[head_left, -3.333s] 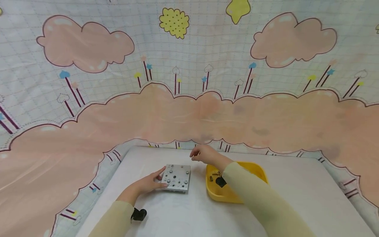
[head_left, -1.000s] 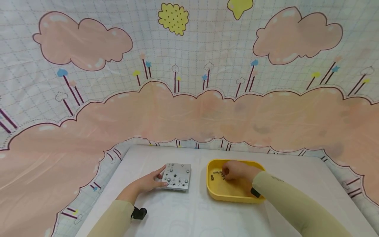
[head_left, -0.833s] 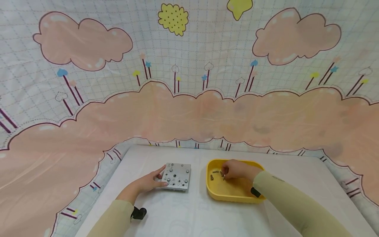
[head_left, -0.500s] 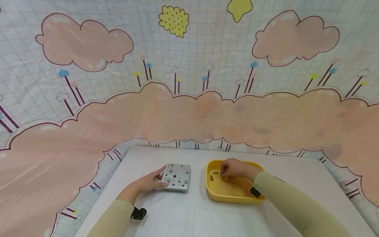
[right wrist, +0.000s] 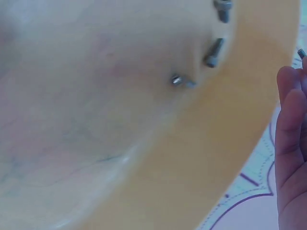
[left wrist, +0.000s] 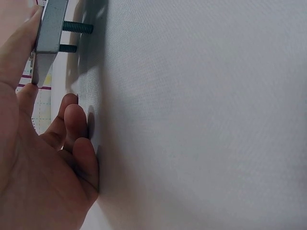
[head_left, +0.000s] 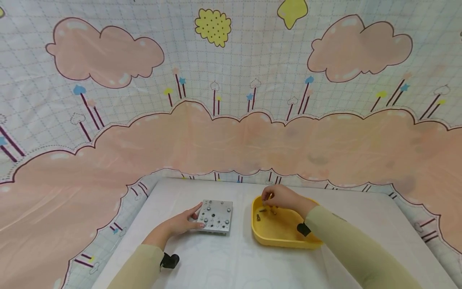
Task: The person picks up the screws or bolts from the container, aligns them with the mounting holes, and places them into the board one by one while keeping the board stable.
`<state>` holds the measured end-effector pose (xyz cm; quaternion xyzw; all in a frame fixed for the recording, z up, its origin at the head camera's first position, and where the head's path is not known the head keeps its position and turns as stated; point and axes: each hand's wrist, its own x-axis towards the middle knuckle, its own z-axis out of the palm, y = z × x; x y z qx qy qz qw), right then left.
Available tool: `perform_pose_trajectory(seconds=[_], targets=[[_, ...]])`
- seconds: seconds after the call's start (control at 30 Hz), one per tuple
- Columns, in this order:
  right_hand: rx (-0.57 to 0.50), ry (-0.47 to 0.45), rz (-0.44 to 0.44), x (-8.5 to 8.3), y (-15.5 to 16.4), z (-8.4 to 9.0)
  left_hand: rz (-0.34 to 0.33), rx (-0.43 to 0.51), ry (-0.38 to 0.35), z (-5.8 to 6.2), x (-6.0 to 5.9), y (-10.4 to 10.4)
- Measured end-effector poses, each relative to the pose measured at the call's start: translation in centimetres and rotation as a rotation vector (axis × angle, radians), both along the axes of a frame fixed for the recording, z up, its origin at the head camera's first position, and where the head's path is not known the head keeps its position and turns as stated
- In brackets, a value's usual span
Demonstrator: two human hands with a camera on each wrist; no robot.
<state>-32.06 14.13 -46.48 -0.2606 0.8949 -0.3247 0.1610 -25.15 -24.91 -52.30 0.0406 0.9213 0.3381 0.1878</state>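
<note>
My left hand (head_left: 180, 222) grips the left side of a square metal plate (head_left: 221, 216), thumb at the near corner and index finger at the far one. Several holes and screw heads dot the plate's top. In the left wrist view, threaded screw ends (left wrist: 77, 27) stick out below it, while the other fingers curl near the table. Over the far left of a yellow tray (head_left: 274, 242), my right hand (head_left: 283, 198) pinches a small screw (head_left: 264, 203). Its threaded tip (right wrist: 301, 53) shows at the right edge of the right wrist view.
Loose screws lie along the tray's left end, including one screw (head_left: 258, 217) close to the wall; the right wrist view shows another screw (right wrist: 214, 52) by the curved side. A white cloth covers the table (head_left: 216, 265). Behind it hangs a patterned curtain (head_left: 231, 140).
My right hand, earlier beyond the tray's left side, reached down among the screws, then rose with one pinched and moved up and left. The left hand and plate stay put.
</note>
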Motion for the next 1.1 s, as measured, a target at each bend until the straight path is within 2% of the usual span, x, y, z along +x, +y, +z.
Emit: perform_pose_trajectory(seconds=[0.33,0.5,0.73,0.93,1.1], targets=[[-0.041,-0.021,-0.064,-0.2,-2.6,1.4,0.004,-0.003,-0.001,-0.2,0.0,0.1],[-0.076,-0.033,-0.047,-0.2,-4.6,1.9,0.0,0.013,-0.007,0.0,-0.1,0.1],[-0.067,-0.01,0.001,-0.6,-7.9,2.5,0.016,0.016,-0.01,0.1,0.1,-0.1],[-0.075,0.011,0.03,-1.0,-11.1,2.2,0.013,0.017,-0.017,0.4,0.4,-0.1],[-0.08,0.018,0.043,-0.9,-13.5,1.9,0.007,0.017,-0.02,0.3,0.1,0.1]])
